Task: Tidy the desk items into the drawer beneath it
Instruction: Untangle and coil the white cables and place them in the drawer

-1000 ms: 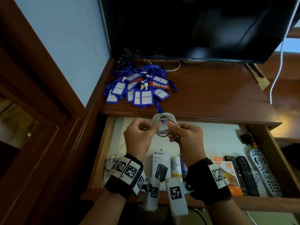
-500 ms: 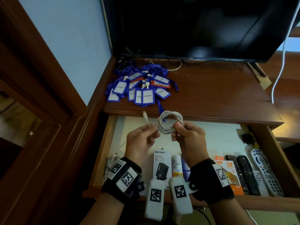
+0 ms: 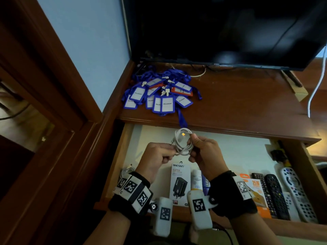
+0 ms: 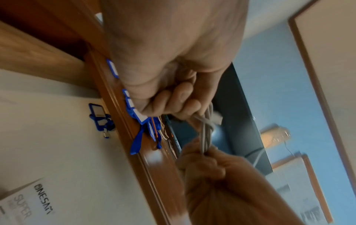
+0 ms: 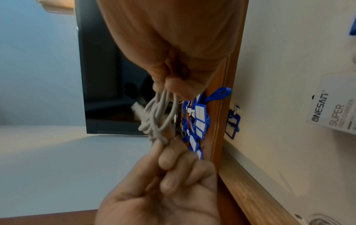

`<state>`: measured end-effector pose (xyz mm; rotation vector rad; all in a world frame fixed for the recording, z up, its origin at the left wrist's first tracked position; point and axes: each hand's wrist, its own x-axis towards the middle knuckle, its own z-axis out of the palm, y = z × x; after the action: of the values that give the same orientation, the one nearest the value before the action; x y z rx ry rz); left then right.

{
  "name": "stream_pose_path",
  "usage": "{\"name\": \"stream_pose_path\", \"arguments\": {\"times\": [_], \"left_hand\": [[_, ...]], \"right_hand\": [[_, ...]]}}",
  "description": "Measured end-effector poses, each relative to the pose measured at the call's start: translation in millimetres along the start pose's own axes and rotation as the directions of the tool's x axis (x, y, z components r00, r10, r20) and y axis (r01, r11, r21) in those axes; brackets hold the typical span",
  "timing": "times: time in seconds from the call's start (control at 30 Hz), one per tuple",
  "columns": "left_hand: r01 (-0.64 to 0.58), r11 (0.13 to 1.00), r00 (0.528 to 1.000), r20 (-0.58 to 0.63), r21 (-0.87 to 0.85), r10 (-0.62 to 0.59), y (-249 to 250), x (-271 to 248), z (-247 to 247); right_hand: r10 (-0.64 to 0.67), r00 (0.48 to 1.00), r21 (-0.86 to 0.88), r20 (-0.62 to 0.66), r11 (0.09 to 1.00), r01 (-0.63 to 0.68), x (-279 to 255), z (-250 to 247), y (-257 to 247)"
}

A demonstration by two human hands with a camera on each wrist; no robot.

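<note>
Both of my hands hold a coiled white cable [image 3: 184,144] above the open drawer [image 3: 116,165]. My left hand [image 3: 169,154] pinches the coil's left side, fingers curled round the strands [image 4: 207,132]. My right hand [image 3: 192,149] grips the coil's right side; in the right wrist view the loops [image 5: 159,118] hang from its fingers [image 5: 173,86]. One plug end sticks out of the coil [image 4: 216,118]. A pile of blue badge holders [image 3: 159,96] with lanyards lies on the desk top at the back left.
The drawer holds a charger box [image 3: 180,183], a white bottle [image 3: 196,181], an orange box [image 3: 256,191], three remotes [image 3: 276,195], another white cable [image 3: 125,172] and one blue badge holder [image 4: 98,117]. A dark TV [image 3: 221,29] stands behind the desk.
Half a second ago my left hand held the cable's loose end out to the left, plug up. Now it has brought that end back against the coil and grips it there.
</note>
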<state>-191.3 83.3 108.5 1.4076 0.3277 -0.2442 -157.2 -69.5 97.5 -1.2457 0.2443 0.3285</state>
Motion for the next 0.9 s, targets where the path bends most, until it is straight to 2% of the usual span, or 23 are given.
{"name": "stream_pose_path", "arguments": {"times": [0.07,0.17,0.3,0.47,0.53,0.63,0.77,0.83,0.9], "left_hand": [[-0.013,0.997,0.999,-0.053,-0.082,0.009,-3,2,-4],[0.003,0.991,1.0,-0.03,-0.137,-0.007,-10,3,-9],[0.089,0.975,0.994,-0.039,-0.201,-0.099,-14,2,-16],[0.211,0.907,0.974,0.004,-0.365,-0.225,-5,-2,-35],[0.238,0.922,0.967,-0.016,-0.306,-0.255,-3,-1,-47],[0.295,0.949,0.945,-0.111,-0.106,-0.307,-1,5,-62],[0.281,0.952,0.948,-0.189,0.121,-0.256,-3,13,-87],[0.277,0.929,0.951,-0.209,0.246,-0.228,-7,21,-100],[0.296,0.878,0.942,-0.267,0.375,-0.203,-13,34,-115]], "right_hand": [[0.065,0.997,-0.05,0.033,0.997,-0.063,3,1,1],[0.1,0.992,-0.189,0.08,0.978,-0.083,6,3,0],[0.137,0.984,-0.349,0.114,0.933,-0.09,13,9,6],[0.129,0.98,-0.441,0.152,0.896,-0.049,20,24,15],[0.118,0.973,-0.47,0.199,0.883,-0.011,23,31,16],[0.137,0.941,-0.531,0.309,0.846,0.052,28,42,17],[0.232,0.877,-0.62,0.421,0.779,0.092,42,51,15],[0.241,0.885,-0.666,0.399,0.739,0.099,56,52,13],[0.183,0.924,-0.683,0.336,0.723,0.105,75,48,11]]}}
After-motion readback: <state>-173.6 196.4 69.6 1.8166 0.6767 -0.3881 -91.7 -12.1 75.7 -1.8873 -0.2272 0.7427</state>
